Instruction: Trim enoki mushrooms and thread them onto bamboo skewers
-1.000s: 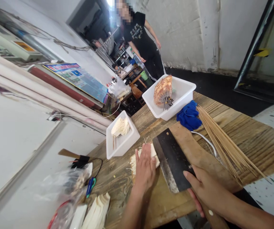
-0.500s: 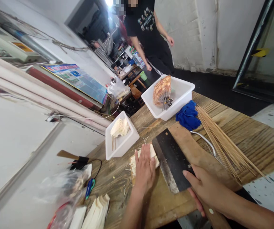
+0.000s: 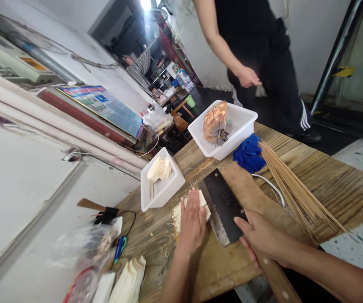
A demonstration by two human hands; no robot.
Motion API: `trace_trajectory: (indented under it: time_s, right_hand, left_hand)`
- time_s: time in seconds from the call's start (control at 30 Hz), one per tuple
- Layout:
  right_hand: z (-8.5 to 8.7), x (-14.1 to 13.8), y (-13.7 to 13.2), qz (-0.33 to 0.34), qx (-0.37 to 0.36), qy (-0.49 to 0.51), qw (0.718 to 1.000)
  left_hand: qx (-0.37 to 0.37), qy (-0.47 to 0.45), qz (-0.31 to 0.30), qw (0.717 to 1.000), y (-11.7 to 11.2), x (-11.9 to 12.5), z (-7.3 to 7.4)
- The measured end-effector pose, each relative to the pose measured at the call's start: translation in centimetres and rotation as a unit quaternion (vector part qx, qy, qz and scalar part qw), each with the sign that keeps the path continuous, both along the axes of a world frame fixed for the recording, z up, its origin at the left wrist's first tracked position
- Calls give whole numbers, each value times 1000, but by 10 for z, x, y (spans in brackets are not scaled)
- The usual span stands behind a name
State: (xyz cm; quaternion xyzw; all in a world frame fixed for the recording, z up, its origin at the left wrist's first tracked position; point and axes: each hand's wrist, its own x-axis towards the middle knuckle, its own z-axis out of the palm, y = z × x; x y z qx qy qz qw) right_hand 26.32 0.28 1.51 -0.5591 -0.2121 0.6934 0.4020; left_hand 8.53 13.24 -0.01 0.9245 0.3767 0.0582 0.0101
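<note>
My left hand [image 3: 192, 223] lies flat, fingers stretched out, on a pale layered food slab [image 3: 204, 207] that looks like tofu sheets. The slab rests on a wooden cutting board [image 3: 228, 271], and my palm hides part of it. My right hand [image 3: 262, 235] grips a cleaver [image 3: 224, 206] by its wooden handle, thumb against the dark blade. The blade is tilted, its edge toward the slab's right side. Whether the edge touches the slab or the board I cannot tell. Pale shreds lie left of my fingers.
Skewered pale food fills part of a white tub [image 3: 172, 192]; another tub [image 3: 233, 145] holds bundled brown skewers. A blue cloth [image 3: 247, 155] and bamboo sticks [image 3: 290, 189] lie right. Pale stacked sheets [image 3: 127, 281], plastic bags and a blue-green tool [image 3: 120, 249] sit lower left. A person [image 3: 257, 54] stands beyond.
The cleaver and my right hand have shifted slightly left and away from me. My left hand has barely moved. The person beyond the table has come closer and moved right.
</note>
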Motion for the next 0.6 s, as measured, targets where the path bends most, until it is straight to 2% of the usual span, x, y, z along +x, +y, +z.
trace_trajectory:
  time_s: [0.17,0.43,0.6]
  right_hand:
    - [0,0,-12,17,-8,6,1000]
    - [2,-12,26,-11,22,-10,1000]
    - [0,-14,5,3,10,-6,1000]
  left_hand:
    - [-10,-3,-8,1000,1,0,1]
    - [-39,-25,4,999,1,1,3]
    - [-36,-6,-4,999,2,0,4]
